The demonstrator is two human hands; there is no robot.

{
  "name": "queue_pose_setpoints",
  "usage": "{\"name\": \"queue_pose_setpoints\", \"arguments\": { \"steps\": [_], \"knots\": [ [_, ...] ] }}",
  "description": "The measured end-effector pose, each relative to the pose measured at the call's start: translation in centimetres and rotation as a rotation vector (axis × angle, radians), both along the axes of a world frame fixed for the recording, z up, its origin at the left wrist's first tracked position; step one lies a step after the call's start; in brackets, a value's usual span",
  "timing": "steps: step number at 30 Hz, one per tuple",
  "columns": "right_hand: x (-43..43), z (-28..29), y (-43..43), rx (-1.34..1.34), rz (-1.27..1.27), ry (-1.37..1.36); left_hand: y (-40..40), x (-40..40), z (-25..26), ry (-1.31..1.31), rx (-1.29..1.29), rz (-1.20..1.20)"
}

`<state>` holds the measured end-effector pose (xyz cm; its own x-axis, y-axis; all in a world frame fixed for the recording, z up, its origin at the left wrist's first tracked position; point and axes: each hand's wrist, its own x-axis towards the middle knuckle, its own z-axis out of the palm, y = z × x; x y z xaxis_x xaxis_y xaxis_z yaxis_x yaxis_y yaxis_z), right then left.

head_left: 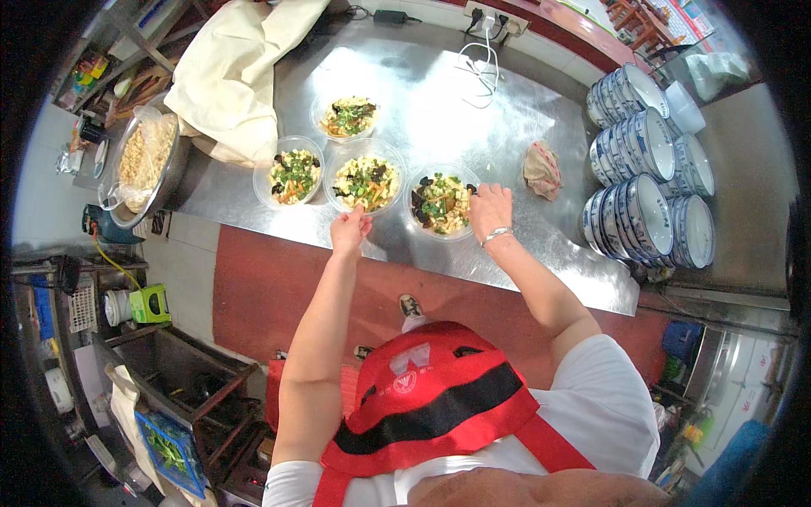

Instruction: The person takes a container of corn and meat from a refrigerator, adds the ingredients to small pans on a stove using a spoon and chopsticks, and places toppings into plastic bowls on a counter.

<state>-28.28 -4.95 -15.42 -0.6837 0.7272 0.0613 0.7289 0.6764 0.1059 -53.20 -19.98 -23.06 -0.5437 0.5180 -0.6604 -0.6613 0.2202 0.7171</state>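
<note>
Four round clear plastic bowls of chopped food stand on the stainless steel table. My left hand [350, 231] pinches the near rim of the middle bowl [390, 152], its thumb over the edge. At the right rim of the rightmost bowl [437, 233] is my right hand [491, 206], with a bracelet on the wrist. Its fingertips are beside a dark piece, perhaps wood ear fungus; whether they grip it or the rim is hidden. Another bowl [261, 187] stands at left, and one [315, 117] farther back. Yellow bits, chopped greens, carrot-like strips and dark pieces fill them.
Stacked blue-and-white bowls [633, 146] line the right side of the steel table [538, 253]. A crumpled cloth [542, 170] lies nearer. At left are a cream cloth [222, 82] and a metal basin [177, 171] of pale crumbly food. White cables [485, 70] trail at the back.
</note>
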Motion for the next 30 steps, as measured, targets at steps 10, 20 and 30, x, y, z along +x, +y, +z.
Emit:
{"name": "queue_pose_setpoints", "arguments": {
  "steps": [10, 20, 30],
  "knots": [
    [1.1, -1.7, 1.6, -0.195, 0.144, 0.306, -2.8, 0.9, 1.3, -0.038, -0.013, 0.037],
    [-0.8, -3.2, 2.0, -0.327, 0.196, 0.456, -4.1, 1.9, 2.4, 0.011, 0.008, 0.052],
    [-1.1, -0.7, 2.3, -0.453, 0.169, 0.418, -2.8, 0.0, 1.9, -0.010, -0.007, 0.004]
  ]
}}
